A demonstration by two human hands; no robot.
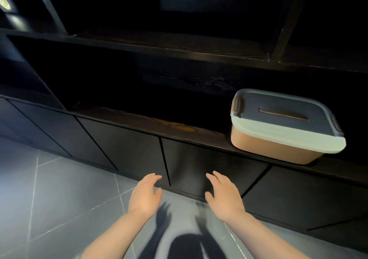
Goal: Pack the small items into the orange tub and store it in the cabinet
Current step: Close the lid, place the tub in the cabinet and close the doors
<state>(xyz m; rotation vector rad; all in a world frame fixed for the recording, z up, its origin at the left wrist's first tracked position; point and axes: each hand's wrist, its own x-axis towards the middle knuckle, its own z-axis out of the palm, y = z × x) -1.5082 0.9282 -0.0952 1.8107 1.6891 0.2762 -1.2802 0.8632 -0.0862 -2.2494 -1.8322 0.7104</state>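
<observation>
The orange tub (pixel 272 146) stands on the dark counter ledge (pixel 139 122) of the black cabinet, at the right, with its grey lid (pixel 282 115) closed; its contents are hidden. Both my hands hang in front of the lower cabinet doors, below and left of the tub. My left hand (pixel 145 194) is open, fingers spread, holding nothing. My right hand (pixel 224 194) is also open and empty, palm facing the left hand. Neither hand touches the tub or the doors.
Closed black cabinet doors (pixel 199 165) run along below the ledge. Dark open shelves (pixel 159 45) rise above it. Grey floor tiles (pixel 59 199) lie under my arms, with my shadow on them. A lit object (pixel 5 3) shows at the top left.
</observation>
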